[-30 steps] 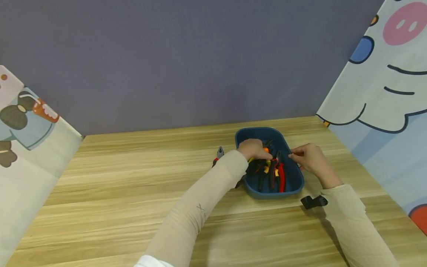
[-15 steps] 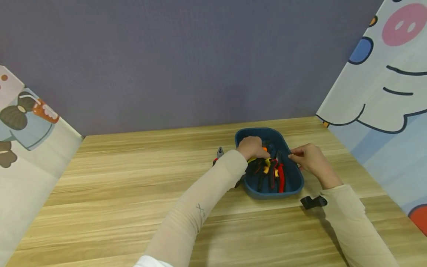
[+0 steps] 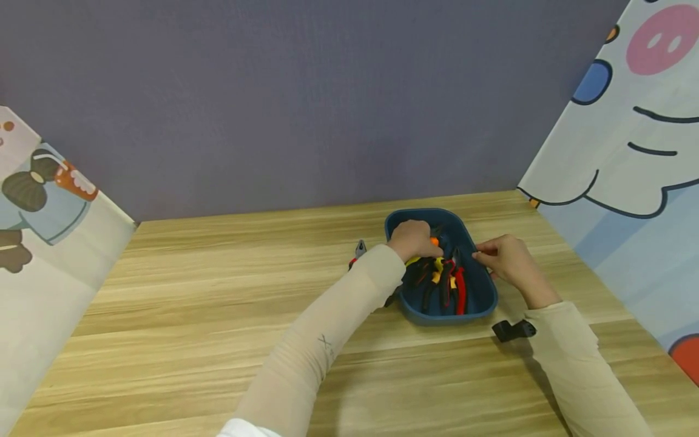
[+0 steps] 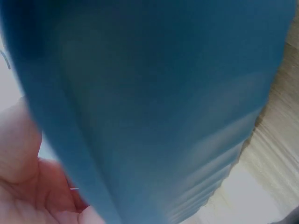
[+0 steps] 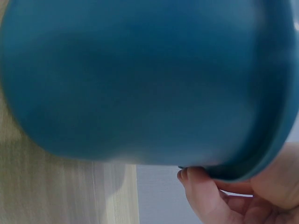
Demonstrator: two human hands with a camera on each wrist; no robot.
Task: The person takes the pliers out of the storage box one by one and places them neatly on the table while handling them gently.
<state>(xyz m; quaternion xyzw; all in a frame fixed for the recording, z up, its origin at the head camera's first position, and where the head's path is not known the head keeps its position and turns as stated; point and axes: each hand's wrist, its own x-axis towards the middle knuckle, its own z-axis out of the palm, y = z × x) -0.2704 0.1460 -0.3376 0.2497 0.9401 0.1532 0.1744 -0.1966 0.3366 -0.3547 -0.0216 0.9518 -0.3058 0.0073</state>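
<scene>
A dark blue plastic basket (image 3: 445, 319) stands on the wooden table, holding several pliers. One pair with red handles (image 3: 461, 292) lies at the basket's right side; others show black, red and yellow grips. My left hand (image 3: 413, 238) reaches over the left rim into the basket, an orange piece (image 3: 435, 241) right by its fingers. I cannot tell whether those fingers grasp a tool. My right hand (image 3: 505, 260) pinches the basket's right rim, fingers at the wall in the right wrist view. Outside on the left, another pair of pliers (image 3: 360, 249) lies partly behind my left forearm.
The wooden table (image 3: 218, 291) meets a grey panel (image 3: 327, 109) along its far edge. Cartoon-printed panels (image 3: 617, 152) flank it at both sides. A small black device (image 3: 513, 331) sits at my right wrist.
My left hand has shifted very slightly inside the basket. The right hand stays at the rim, and basket and pliers look unmoved.
</scene>
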